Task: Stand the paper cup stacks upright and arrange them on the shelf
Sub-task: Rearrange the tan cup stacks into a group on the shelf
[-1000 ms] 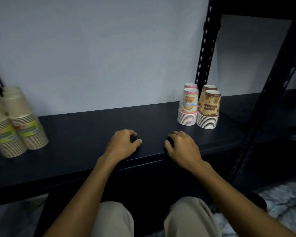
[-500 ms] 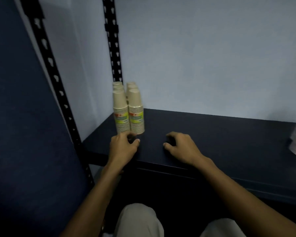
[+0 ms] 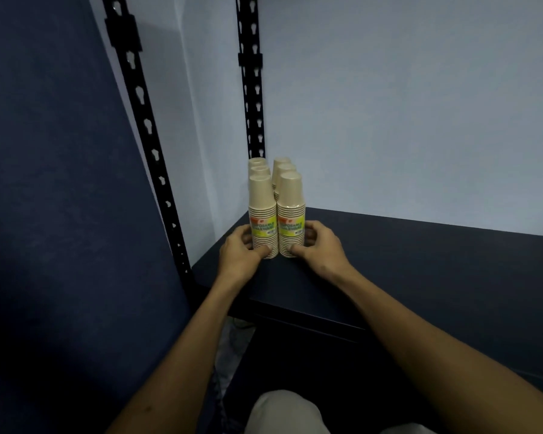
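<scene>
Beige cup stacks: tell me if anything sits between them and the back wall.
Nothing visible does. Both hands, left hand and right hand, cup the front stacks; more beige stacks stand behind, in the shelf corner.

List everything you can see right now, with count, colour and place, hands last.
Paper cup stacks: six visible, beige, upside down, in two rows of three running back into the left rear corner of the shelf; the two front ones carry yellow-green labels.
Shelf: one, black, running off to the right.
Uprights: two, black with keyhole slots, at the shelf's left end.
Wall: pale grey-blue, behind the shelf.
Side panel: dark blue, on the left.
Trousers: light beige, bottom edge.
Left hand: cupped around the front left stack, thumb at its base.
Right hand: cupped around the front right stack, thumb at its base.
</scene>
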A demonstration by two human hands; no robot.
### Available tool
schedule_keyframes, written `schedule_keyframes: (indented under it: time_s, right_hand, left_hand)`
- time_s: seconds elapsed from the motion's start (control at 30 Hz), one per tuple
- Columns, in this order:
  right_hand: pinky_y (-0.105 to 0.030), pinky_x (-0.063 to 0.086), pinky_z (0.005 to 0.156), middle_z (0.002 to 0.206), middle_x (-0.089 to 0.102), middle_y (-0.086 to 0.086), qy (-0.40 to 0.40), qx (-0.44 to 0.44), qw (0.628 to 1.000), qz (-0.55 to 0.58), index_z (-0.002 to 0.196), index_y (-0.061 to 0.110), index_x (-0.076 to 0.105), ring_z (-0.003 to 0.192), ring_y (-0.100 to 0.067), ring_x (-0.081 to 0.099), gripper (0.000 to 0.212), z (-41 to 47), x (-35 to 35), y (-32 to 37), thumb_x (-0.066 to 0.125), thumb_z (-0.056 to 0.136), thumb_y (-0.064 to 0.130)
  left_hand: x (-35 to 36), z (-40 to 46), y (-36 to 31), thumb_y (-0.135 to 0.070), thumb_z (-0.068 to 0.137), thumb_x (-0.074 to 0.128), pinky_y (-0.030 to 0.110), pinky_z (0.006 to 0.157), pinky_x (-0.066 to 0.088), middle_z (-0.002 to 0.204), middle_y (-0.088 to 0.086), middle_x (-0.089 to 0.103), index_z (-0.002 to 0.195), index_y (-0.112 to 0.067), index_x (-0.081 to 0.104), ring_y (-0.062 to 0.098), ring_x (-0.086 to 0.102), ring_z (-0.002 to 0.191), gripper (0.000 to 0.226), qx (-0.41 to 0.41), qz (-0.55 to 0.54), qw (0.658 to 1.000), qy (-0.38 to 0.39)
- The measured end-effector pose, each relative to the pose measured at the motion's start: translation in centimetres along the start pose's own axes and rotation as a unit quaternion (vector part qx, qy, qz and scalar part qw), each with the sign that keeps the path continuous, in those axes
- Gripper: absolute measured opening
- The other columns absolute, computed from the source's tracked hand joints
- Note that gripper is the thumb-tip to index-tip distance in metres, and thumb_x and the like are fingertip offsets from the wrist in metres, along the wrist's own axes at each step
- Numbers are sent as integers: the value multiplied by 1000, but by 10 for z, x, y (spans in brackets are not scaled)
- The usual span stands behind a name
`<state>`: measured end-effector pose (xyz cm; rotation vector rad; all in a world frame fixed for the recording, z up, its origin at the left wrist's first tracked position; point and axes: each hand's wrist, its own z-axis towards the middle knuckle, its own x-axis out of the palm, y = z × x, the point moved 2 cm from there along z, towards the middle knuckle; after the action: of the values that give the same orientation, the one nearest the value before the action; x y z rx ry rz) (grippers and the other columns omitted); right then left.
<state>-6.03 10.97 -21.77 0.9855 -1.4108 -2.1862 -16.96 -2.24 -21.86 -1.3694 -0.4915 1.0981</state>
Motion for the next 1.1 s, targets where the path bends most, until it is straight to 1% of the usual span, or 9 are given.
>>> schedule_keyframes:
  time_s: [0.1,0.23,0.37,0.43,0.53,0.67,0.77,0.97,1.1]
  right_hand:
    - [-26,52,88,113,67,-2,-7,-7,1000,16,124,10,56,96,-11,64,51,-2,-2,-3,76,78,7]
    - [-17,51,81,107,66,1,0,-11,1000,23,123,10,57,92,-7,63,48,-5,-10,-5,75,79,8]
    - [-33,53,93,112,68,-4,2,-12,1000,14,122,11,58,100,-14,66,48,-11,-27,-12,76,78,10]
    - [-36,54,94,112,69,-4,-2,-9,1000,8,122,13,58,101,-15,66,48,-15,-41,-17,77,78,12]
    - [-39,53,94,111,69,-2,-13,-1,1000,1,120,15,59,101,-14,66,47,-24,-69,-26,78,77,13]
    - [-38,54,93,109,70,-1,-38,11,999,-9,118,16,60,100,-13,67,44,-39,-114,-37,78,77,12]
    - [-38,54,93,109,70,-1,-60,25,998,-9,118,15,60,100,-13,67,45,-48,-147,-48,78,77,12]
    - [-35,54,92,109,70,0,-108,40,993,-13,119,14,59,100,-11,67,45,-58,-197,-65,76,78,11]
    - [-31,54,92,109,70,0,-137,41,989,-26,121,14,59,99,-10,66,45,-55,-214,-74,76,79,12]
  left_hand:
    - [3,0,1,-9,77,76,34,91,53,117,3,67,126,-12,55,13,64,98,53,10,6,1000,-10]
    - [5,-3,0,-10,77,77,31,88,53,115,3,67,126,-11,56,12,64,95,53,17,8,1000,-5]
    - [13,-8,-8,-8,75,78,34,89,54,112,3,68,123,-12,57,13,67,94,53,19,0,1000,25]
    - [24,-12,-13,-7,74,79,34,88,55,110,4,70,120,-13,59,14,68,92,51,24,-6,999,39]
    - [48,-18,-23,-6,73,79,29,85,54,108,3,68,121,-10,58,14,68,92,52,30,-23,997,64]
    - [89,-22,-37,-8,72,80,34,86,55,110,8,68,119,-8,56,17,68,94,53,45,-22,993,111]
    - [122,-24,-47,-11,73,80,35,86,56,109,7,69,118,-11,56,15,68,92,52,61,-8,989,137]
    - [179,-27,-67,-13,75,79,29,86,54,113,5,68,122,-12,55,14,67,95,52,84,-4,980,181]
    - [202,-23,-75,-14,76,78,25,82,52,114,3,67,123,-13,55,11,65,92,52,99,6,976,193]
